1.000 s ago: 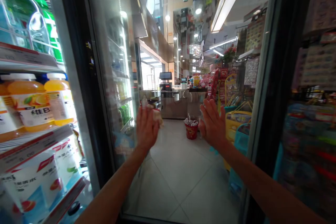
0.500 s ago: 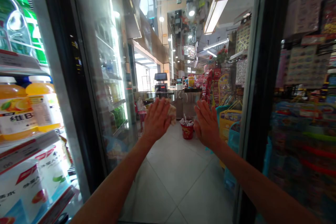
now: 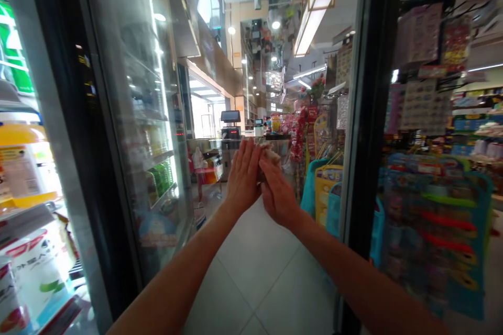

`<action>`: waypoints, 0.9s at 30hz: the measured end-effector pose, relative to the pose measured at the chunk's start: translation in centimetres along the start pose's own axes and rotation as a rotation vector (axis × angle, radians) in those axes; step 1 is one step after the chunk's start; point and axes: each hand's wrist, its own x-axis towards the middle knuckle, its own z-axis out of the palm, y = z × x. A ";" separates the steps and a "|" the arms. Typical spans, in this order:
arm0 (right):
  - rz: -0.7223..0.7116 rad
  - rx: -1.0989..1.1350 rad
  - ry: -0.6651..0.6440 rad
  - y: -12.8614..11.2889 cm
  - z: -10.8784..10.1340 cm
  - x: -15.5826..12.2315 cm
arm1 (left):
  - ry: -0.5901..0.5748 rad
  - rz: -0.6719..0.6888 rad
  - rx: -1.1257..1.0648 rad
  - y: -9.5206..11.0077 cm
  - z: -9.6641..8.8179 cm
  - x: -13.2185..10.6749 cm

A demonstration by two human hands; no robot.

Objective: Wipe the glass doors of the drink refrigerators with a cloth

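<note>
A glass door (image 3: 220, 298) in a dark frame stands before me. My left hand (image 3: 244, 174) lies flat toward the glass, its fingers pressed over a crumpled beige cloth (image 3: 271, 153). Part of the cloth sticks out beyond the fingertips to the right; the rest is hidden under the hand. Slanting in from the right, my right hand (image 3: 280, 193) has its fingers stretched out. Its fingertips meet the cloth's lower edge beside my left hand, and I cannot make out any grip on it.
At left, lit shelves hold yellow drink bottles (image 3: 23, 162) and white printed packs (image 3: 39, 272). The black door frame post (image 3: 363, 115) rises on the right. Beyond the glass are a tiled floor, a counter with a screen (image 3: 230, 116), and racks of toys (image 3: 330, 188).
My right hand has moved left to meet my left hand at the cloth. My left hand has shifted slightly right. The view has turned a little to the right.
</note>
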 end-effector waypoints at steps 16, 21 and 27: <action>-0.240 -0.356 -0.308 3.5 -4.8 -8.7 | -0.092 -0.171 0.189 0.5 -1.2 -10.7; -0.105 -0.448 -0.263 5.3 -6.0 -8.3 | -0.102 -0.170 0.182 1.4 -1.3 -11.8; -0.042 -0.456 -0.358 4.4 -5.5 -9.6 | -0.156 -0.118 0.180 2.6 -1.5 -13.7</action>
